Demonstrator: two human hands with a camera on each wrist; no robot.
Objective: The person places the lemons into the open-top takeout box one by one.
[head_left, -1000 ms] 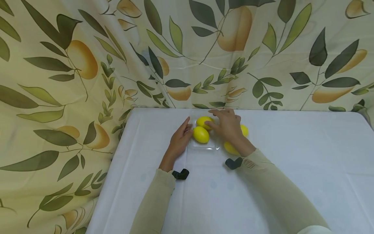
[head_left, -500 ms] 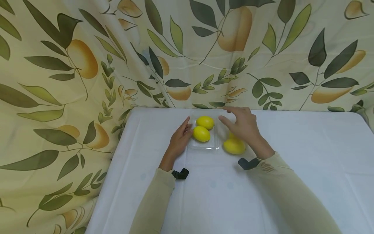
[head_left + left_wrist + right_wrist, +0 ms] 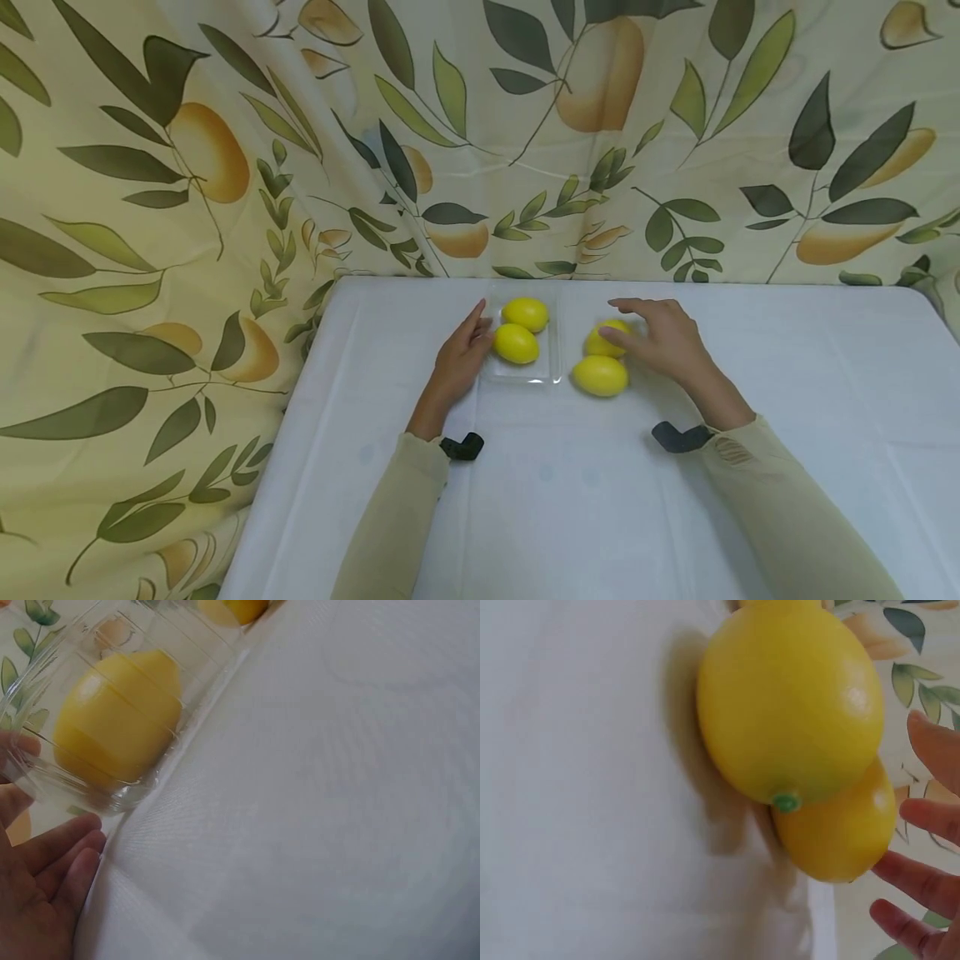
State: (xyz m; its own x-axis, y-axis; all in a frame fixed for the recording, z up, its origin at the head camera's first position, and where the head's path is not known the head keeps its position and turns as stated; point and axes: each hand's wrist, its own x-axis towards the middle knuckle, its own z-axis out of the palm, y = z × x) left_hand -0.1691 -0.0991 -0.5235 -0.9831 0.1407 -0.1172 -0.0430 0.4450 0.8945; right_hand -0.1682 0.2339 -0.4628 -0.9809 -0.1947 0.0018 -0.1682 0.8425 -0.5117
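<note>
A person in pale green sleeves works with bare hands at a table spread with a white cloth, four yellow lemons split evenly between a clear plastic tray and the cloth to its right. The tray sits at the far side of the table, its far-side lemon and near-side lemon lying on their sides, one just beyond the other. The left hand rests against the tray's left edge, fingers extended rather than curled; the left wrist view shows fingertips close at the plastic, some seen through it.

To the right of the tray lie the loose far lemon and, just beside it on the near side, the loose near lemon, which (a small detail caught by the right wrist camera) bears a green tip. The right hand is at the far lemon's right side, thumb and fingers spread apart and pinching nothing, the thumb passing in front of the fruit in the head view; whether it touches the skin cannot be told.

Each wrist carries a dark device, the left device and the right device. Beyond the table hangs a fabric backdrop printed with leaves and orange fruit, which also covers the scene's left side.
</note>
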